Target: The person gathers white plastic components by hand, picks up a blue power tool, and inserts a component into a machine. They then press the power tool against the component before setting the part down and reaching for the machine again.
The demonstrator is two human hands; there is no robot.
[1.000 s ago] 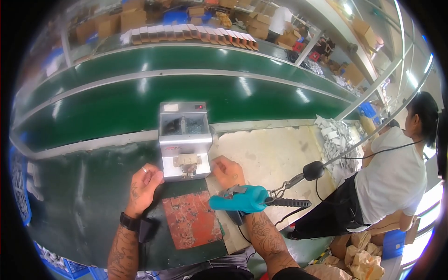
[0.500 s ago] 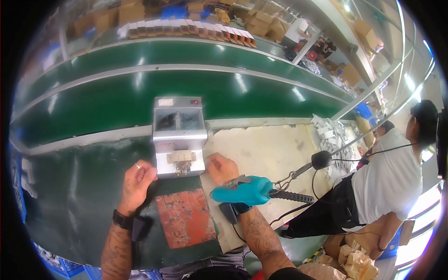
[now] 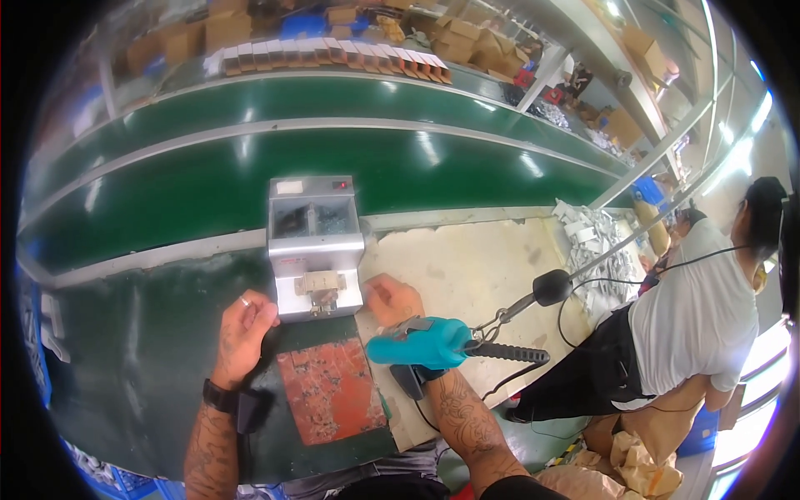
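A grey screw feeder [image 3: 315, 260] with a clear-windowed hopper stands at the middle of the bench, its metal outlet facing me. At its lower left corner is my left hand [image 3: 245, 329], fingers curled in with thumb against forefinger and a ring on one finger. Beside the feeder's right side, my right hand [image 3: 393, 300] has its fingers bent inward. Whatever either hand holds, if anything, is hidden. A teal electric screwdriver [image 3: 421, 342] hangs from a hook over my right wrist and covers part of it.
An orange-red worn mat [image 3: 333, 392] lies before the feeder, beside a tan sheet [image 3: 467, 267]. White parts [image 3: 583, 242] are heaped at the far right. Behind runs a green conveyor [image 3: 450, 171]. A co-worker [image 3: 692, 308] in a white shirt stands close on my right.
The hanging screwdriver has swung slightly left. Both hands stay nearly where they were beside the feeder. A distant person in white has shifted out of sight at the back, near the post.
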